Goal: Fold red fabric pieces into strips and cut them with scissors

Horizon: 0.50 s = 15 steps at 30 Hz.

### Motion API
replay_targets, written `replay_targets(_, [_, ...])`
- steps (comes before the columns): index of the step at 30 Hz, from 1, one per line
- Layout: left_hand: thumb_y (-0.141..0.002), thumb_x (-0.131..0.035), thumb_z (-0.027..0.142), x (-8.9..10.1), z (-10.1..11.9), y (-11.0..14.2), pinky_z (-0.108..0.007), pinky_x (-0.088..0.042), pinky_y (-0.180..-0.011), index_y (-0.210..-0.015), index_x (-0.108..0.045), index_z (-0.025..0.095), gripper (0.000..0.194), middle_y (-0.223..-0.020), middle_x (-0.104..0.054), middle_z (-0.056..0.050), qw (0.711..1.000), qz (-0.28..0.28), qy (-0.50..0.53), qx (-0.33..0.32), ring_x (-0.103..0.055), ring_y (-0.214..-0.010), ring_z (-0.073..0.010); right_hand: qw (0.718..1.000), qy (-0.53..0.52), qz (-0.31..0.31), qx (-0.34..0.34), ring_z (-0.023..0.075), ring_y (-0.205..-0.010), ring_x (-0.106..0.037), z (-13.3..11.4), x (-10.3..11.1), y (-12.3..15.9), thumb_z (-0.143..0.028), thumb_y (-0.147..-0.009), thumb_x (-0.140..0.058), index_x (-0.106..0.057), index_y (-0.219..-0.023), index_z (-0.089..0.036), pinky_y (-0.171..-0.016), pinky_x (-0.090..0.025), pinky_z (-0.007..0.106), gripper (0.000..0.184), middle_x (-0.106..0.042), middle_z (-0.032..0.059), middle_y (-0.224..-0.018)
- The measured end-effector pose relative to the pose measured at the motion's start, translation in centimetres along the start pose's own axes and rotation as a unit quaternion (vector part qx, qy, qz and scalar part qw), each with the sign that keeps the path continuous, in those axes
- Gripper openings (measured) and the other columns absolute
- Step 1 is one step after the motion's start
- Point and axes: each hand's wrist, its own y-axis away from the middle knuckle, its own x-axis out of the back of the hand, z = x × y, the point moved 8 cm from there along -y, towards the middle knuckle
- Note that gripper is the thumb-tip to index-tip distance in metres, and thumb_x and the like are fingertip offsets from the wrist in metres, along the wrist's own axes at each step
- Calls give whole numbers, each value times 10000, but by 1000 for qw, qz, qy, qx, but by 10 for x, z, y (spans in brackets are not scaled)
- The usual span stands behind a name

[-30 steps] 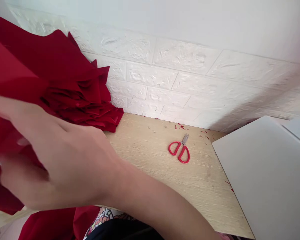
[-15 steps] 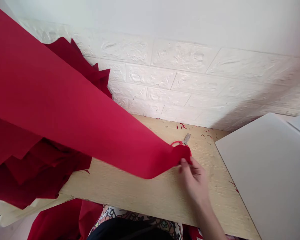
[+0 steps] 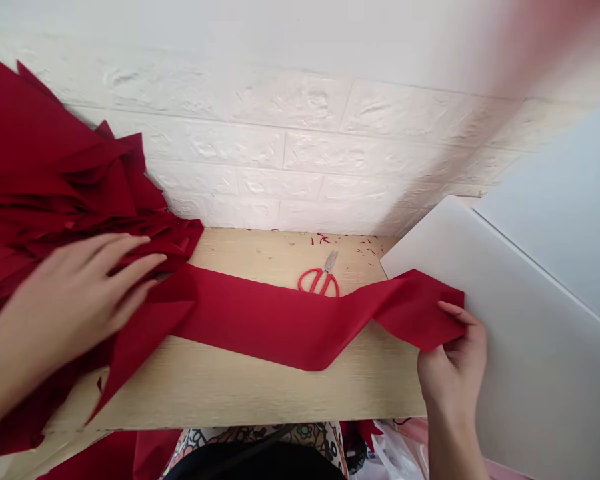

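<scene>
A long red fabric strip point(image 3: 270, 320) lies across the wooden tabletop, with a twist toward its right end. My right hand point(image 3: 455, 360) pinches that end between thumb and fingers, lifted in front of the white box. On the left my left hand point(image 3: 90, 283) is over a heap of red fabric pieces point(image 3: 55, 180), fingers stretched out and slightly blurred. Whether it touches the heap I cannot tell. Red-handled scissors point(image 3: 320, 277) rest just behind the strip, their handles partly covered by its back edge.
A large white box point(image 3: 540, 360) stands on the right. White brick-patterned wall point(image 3: 300, 133) closes off the back of the table point(image 3: 260, 393). Small red scraps point(image 3: 322, 239) lie along the wall. Below the front edge hang red cloth point(image 3: 130, 457) and a clear plastic bag point(image 3: 397, 453).
The strip, earlier slanting up to the upper left, now lies low across the table. My right hand has carried its end rightward. My left hand has come into view, and the view has shifted right.
</scene>
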Motion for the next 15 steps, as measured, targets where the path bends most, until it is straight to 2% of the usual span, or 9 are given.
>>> replay_targets(2, [-977,-277,461,-17,15,4,-496,-443,-1022,-1260,-591,190,502,-1371,-569,-120,998,-29,-48,-10,-516,-1251,-326,1000,-10,8,8,223,-1034,-595,-7,4,-2,-306,-712,-664,-581,-1204,-188,-821,-488,336,512,-614,95,-1207])
replay_targets(5, [-940,-306,555,-30,19,30,-483,-478,-924,-1345,-495,181,582,-1380,-559,-150,996,-57,-66,26,-554,-1169,-353,997,-79,17,1,246,-1094,-572,-12,11,-5,-352,-794,-592,-608,-1151,-213,-854,-479,354,384,-604,91,-1228])
replay_targets(8, [-897,-388,603,-38,25,70,-498,-462,-967,-1473,-300,253,679,-1441,-507,-141,995,-78,-10,64,-540,-1221,-365,992,-119,29,0,267,-1113,-559,-14,16,-4,-402,-839,-512,-616,-1040,-236,-863,-477,375,281,-597,94,-1194])
replay_targets(11, [-825,-503,646,-52,44,108,-483,-451,-1017,-1540,-76,379,875,-1403,-541,-104,989,-92,61,101,-548,-1249,-355,991,-124,42,-23,267,-1067,-560,-13,13,-1,-453,-805,-586,-584,-950,-253,-853,-472,385,246,-594,75,-1085])
replay_targets(13, [-798,-547,647,-64,61,122,-481,-467,-997,-1551,-78,377,927,-1367,-579,-99,986,-101,90,100,-574,-1224,-355,984,-169,40,-32,271,-1027,-566,-14,6,2,-579,-789,-611,-576,-905,-254,-863,-470,409,347,-586,63,-1006])
replay_targets(15, [-804,-552,646,-74,76,125,-476,-474,-987,-1534,-232,295,871,-1362,-596,-119,987,-95,100,81,-573,-1227,-357,975,-214,45,-36,293,-1012,-571,-17,2,4,-765,-777,-512,-590,-881,-248,-872,-472,451,532,-585,72,-975])
